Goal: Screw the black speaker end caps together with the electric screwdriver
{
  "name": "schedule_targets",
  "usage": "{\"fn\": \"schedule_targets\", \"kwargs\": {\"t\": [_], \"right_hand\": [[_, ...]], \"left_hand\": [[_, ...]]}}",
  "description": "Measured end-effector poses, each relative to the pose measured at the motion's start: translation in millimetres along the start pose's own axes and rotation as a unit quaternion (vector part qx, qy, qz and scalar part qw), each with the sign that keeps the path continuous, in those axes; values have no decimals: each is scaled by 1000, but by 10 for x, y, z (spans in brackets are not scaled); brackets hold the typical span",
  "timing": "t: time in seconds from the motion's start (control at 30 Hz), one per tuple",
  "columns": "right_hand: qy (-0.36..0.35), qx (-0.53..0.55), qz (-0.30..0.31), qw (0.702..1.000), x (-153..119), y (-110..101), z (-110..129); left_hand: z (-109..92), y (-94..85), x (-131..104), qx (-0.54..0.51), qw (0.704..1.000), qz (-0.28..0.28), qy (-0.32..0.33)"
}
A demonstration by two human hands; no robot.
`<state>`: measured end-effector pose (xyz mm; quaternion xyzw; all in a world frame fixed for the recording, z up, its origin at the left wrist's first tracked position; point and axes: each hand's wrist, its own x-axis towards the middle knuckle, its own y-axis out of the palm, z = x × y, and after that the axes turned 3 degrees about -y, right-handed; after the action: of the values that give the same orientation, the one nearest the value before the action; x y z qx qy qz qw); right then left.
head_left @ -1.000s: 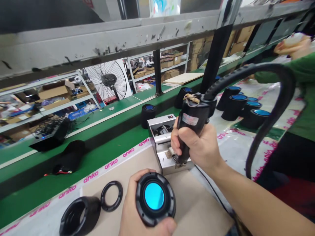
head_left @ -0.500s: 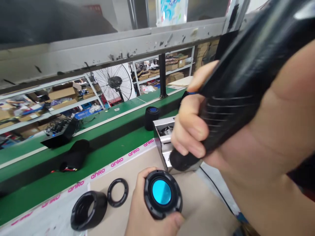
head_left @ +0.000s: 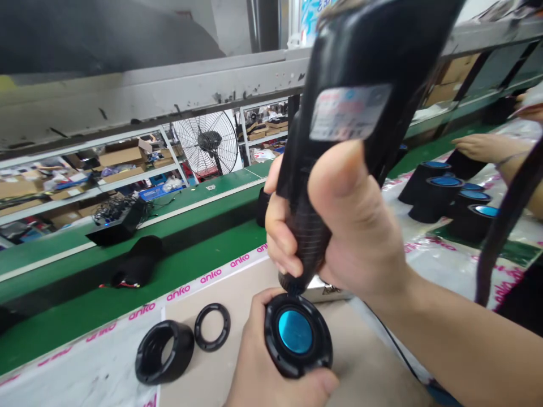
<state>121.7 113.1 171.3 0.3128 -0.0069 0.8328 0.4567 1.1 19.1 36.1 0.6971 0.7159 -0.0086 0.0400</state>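
Note:
My left hand [head_left: 258, 362] is wrapped round a black cylindrical speaker [head_left: 296, 332], whose shiny blue disc faces up toward me. In my right hand [head_left: 356, 226] is a black electric screwdriver [head_left: 382, 51] with a silver label, gripped upright and pointing down. Its lower end is at the far rim of the speaker; whether the bit sits in a screw hole I cannot tell. Left of my left hand lies a thin black ring [head_left: 198, 328], and beside it a wider black hollow collar [head_left: 182, 353]. A metal box [head_left: 324, 291] is partly hidden behind my right hand.
A green conveyor belt [head_left: 203, 237] runs behind the mat, carrying a dark cloth-like bundle [head_left: 138, 263]. At right stand several black speakers [head_left: 436, 200] with blue tops, near another person's hand [head_left: 479, 147]. A metal beam [head_left: 169, 87] crosses above.
The screwdriver has come down and left, from raised and tilted to upright, with its lower end now at the speaker's rim. The camera view has shifted, revealing the speakers at right.

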Motion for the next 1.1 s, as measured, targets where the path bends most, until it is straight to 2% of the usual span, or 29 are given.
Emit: {"fn": "schedule_targets", "kwargs": {"t": [0.23, 0.53, 0.6, 0.67, 0.77, 0.9, 1.0, 1.1], "right_hand": [[19, 21, 38, 999, 17, -6, -160], [80, 48, 101, 990, 42, 0, -64], [39, 66, 54, 996, 18, -71, 6], [-34, 60, -25, 997, -30, -211, 62], [-91, -30, -118, 988, -144, -488, 34], [-70, -104, -170, 977, -308, -763, -223], [-45, -104, -185, 976, -386, -838, -415], [-25, -94, -200, 975, -418, -867, -511]], "left_hand": [[90, -34, 41, -3, 999, 24, 25], [-115, 70, -19, 6, 999, -27, -26], [-125, 83, -35, -4, 998, -38, -44], [-109, 84, -44, -6, 998, -47, -46], [-44, 60, -47, -6, 998, -49, -31], [62, 4, -46, -13, 998, -57, -37], [121, -26, -41, -11, 997, -67, -33], [149, -27, -36, 2, 998, -64, -20]]}}
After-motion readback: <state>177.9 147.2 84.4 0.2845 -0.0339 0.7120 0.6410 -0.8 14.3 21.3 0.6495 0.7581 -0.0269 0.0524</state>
